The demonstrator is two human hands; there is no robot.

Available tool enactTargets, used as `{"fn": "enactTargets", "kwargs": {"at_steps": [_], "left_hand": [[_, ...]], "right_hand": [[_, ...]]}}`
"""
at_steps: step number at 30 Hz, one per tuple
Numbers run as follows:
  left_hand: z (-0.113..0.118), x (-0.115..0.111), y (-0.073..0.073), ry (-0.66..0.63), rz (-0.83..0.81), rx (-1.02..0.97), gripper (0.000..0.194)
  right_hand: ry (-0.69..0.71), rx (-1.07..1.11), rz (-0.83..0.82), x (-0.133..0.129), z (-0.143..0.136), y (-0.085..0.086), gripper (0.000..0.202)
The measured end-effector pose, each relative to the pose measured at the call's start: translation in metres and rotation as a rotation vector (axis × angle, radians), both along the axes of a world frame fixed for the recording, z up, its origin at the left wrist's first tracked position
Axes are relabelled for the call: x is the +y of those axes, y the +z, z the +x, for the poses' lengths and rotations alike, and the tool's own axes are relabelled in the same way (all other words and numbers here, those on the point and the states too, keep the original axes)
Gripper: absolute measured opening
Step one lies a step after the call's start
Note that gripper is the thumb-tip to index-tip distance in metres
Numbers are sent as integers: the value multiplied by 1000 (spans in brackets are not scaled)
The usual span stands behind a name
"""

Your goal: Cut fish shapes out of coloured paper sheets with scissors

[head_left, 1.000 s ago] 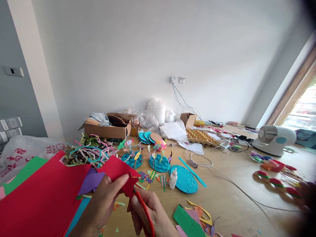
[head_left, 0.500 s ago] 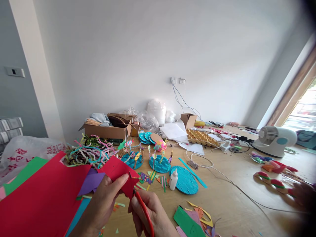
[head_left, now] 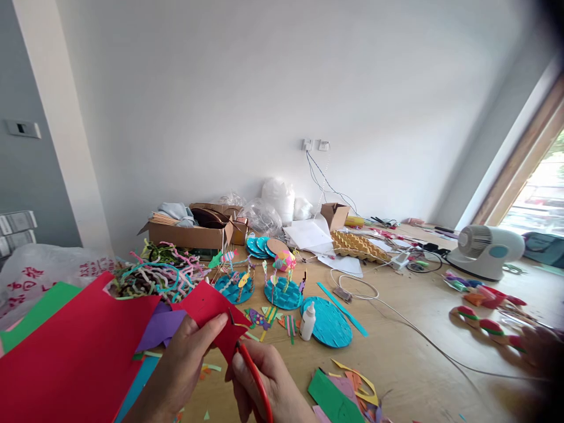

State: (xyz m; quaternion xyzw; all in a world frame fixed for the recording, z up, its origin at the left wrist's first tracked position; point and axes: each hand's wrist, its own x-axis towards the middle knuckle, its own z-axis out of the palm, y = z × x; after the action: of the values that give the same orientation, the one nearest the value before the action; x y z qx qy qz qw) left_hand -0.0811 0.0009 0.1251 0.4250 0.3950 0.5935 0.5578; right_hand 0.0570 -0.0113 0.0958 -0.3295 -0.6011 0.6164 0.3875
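Note:
Between the thumb and fingers of my left hand is a piece of red paper, held above the table. My right hand grips red-handled scissors, their blades at the paper's right edge, where a slit shows. Under and beyond my hands lie colourful paper fish and small scraps. A white glue bottle stands upright beside a blue-painted disc. Two blue bases with paper fish on stalks stand just beyond.
Large red paper sheets and a heap of pipe cleaners lie left. Paper scraps are at front right. A white cable crosses the table toward a white fan. Another person's hand is at the right edge.
The scissors and right hand have shifted slightly against the red paper, and the slit at its right edge looks a little wider. The whole view has moved slightly.

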Motion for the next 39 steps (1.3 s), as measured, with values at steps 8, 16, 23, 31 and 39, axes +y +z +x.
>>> {"fn": "enactTargets", "kwargs": {"at_steps": [8, 16, 23, 31, 39], "left_hand": [[-1, 0, 0, -27, 4, 0, 28], [-5, 1, -1, 6, 22, 116, 23], [-6, 2, -4, 14, 31, 133, 28], [-3, 0, -5, -63, 34, 51, 24], [-5, 2, -7, -80, 51, 68, 24]], "right_hand": [[13, -5, -15, -1, -1, 4, 63], [10, -31, -51, 0, -2, 8, 66], [21, -29, -18, 1, -1, 3, 62], [4, -29, 22, 0, -2, 5, 63], [-10, -38, -14, -1, -2, 6, 65]]}}
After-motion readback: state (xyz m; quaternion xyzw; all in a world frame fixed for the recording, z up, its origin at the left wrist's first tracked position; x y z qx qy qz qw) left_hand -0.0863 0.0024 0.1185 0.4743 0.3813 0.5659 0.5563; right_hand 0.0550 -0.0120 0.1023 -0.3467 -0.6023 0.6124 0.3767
